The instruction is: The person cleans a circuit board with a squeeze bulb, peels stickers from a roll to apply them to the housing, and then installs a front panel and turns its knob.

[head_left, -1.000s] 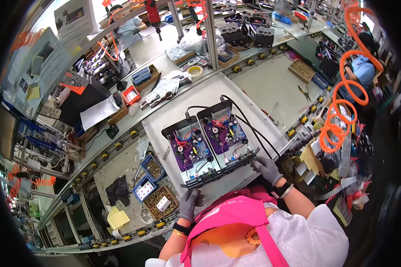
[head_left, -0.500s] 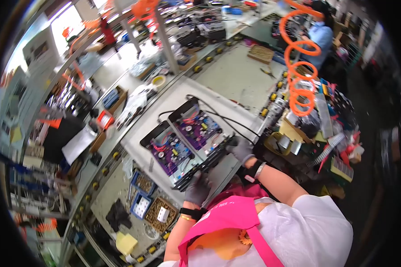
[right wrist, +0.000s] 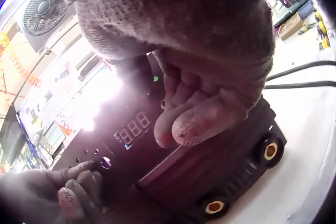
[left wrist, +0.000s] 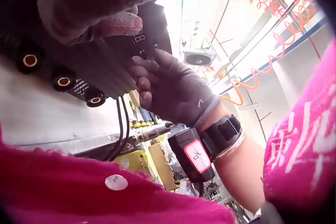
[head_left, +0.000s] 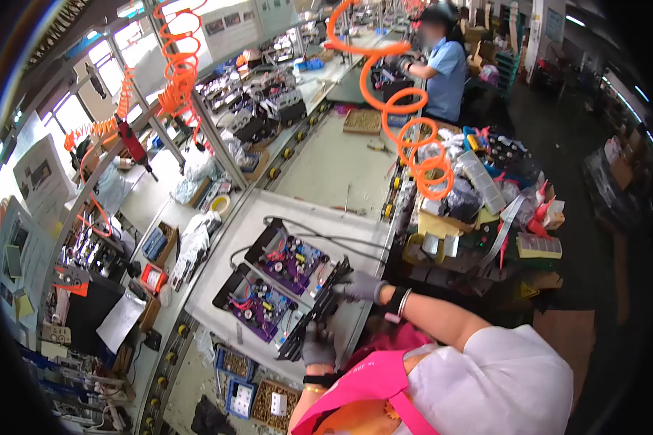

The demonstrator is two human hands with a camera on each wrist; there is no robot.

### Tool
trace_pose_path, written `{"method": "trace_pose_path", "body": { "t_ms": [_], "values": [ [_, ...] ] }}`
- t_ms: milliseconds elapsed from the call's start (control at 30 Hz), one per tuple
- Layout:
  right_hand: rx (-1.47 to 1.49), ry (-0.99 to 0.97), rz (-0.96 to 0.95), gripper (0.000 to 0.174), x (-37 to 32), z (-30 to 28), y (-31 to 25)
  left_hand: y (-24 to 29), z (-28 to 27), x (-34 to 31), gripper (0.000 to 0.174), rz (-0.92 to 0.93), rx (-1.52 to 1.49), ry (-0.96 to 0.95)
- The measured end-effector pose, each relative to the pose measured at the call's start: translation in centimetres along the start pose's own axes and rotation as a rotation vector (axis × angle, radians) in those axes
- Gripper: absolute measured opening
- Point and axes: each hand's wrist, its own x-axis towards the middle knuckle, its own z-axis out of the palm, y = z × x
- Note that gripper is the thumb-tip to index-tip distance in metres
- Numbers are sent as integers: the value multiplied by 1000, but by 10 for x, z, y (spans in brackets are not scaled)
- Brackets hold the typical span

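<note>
Two uncovered black device casings lie side by side on a pale board (head_left: pixel 228 228). Purple circuit boards (head_left: pixel 257 313) and coloured wires show inside them. My left hand (head_left: pixel 319 349), in a grey glove with bare fingertips, grips the front panel at the near end. My gloved right hand (head_left: pixel 363 288) holds the front of the other casing, its fingers curled over the panel's edge in the right wrist view. A digit display (right wrist: pixel 135 128) shows on the dark panel there. Round feet (right wrist: pixel 270 151) with brass-coloured centres line the casing's lower side. The left thumb's grip is partly hidden.
Black cables (head_left: pixel 330 237) run from the casings across the board. Screw trays (head_left: pixel 272 402) and blue bins (head_left: pixel 238 397) sit at the near left. An orange coiled hose (head_left: pixel 399 109) hangs ahead. Another person (head_left: pixel 446 72) stands farther along the line.
The head view has turned to the right. My hands have come from beside the two front panels onto them, fingers now curled at their edges. The casings stay on the board.
</note>
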Motion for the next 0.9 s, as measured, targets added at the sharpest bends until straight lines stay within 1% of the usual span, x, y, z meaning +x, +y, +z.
{"method": "trace_pose_path", "body": {
  "t_ms": [33, 100, 133, 167, 233, 300, 333, 433, 467, 567, 667, 700, 733, 767, 800, 833, 867, 900],
  "values": [
    [-16, 16, 10, 35, -1, 2, -6, -4, -9, 6, 21, 13, 8, -76],
    [-258, 187, -44, 33, 16, 15, 19, -5, -6, 2, 20, 50, 44, -103],
    [-380, 258, -126, 31, 10, 17, 15, -4, -10, 4, 22, 33, 38, -200],
    [-497, 329, -208, 30, 5, 20, 9, -3, -11, 4, 26, -9, -31, -277],
    [-536, 411, -250, 27, 4, 26, 9, 0, -14, 2, 29, -61, -118, -475],
    [-616, 457, -249, 25, -3, 31, 3, -1, -14, 0, 29, -56, -149, -399],
    [-672, 500, -324, 24, -5, 33, 3, -2, -12, 0, 29, -56, -170, -364],
    [-799, 516, -311, 25, -8, 36, 1, -1, -11, 10, 25, -83, -102, -259],
    [-794, 529, -327, 25, -7, 37, 2, -1, -13, 14, 24, -89, -78, -221],
    [-717, 464, -269, 28, -3, 35, 10, -1, -18, 21, 22, -94, -1, -98],
    [-614, 305, -301, 34, -13, 20, 18, -11, -26, 27, 22, 54, 123, -112],
    [-571, 198, -248, 37, -15, 9, 24, -9, -26, 25, 22, 63, 114, -151],
    [-565, 158, -217, 36, -20, -6, 30, -7, -26, 24, 22, 71, 104, -191],
    [-558, 115, -186, 36, -27, -23, 37, -3, -19, 16, 22, -16, -44, -188],
    [-548, 42, -136, 36, -25, -47, 55, -1, -2, -3, 22, 54, 72, -187],
    [-540, -31, -85, 36, -23, -71, 71, -8, -38, 31, 24, -74, -79, -108],
    [-521, -49, 20, 34, -34, -100, 66, -2, -34, 25, 24, -98, -66, -107],
    [-503, -67, 125, 33, -44, -132, 59, 5, -27, 9, 33, -121, -53, -108]
  ]
}}
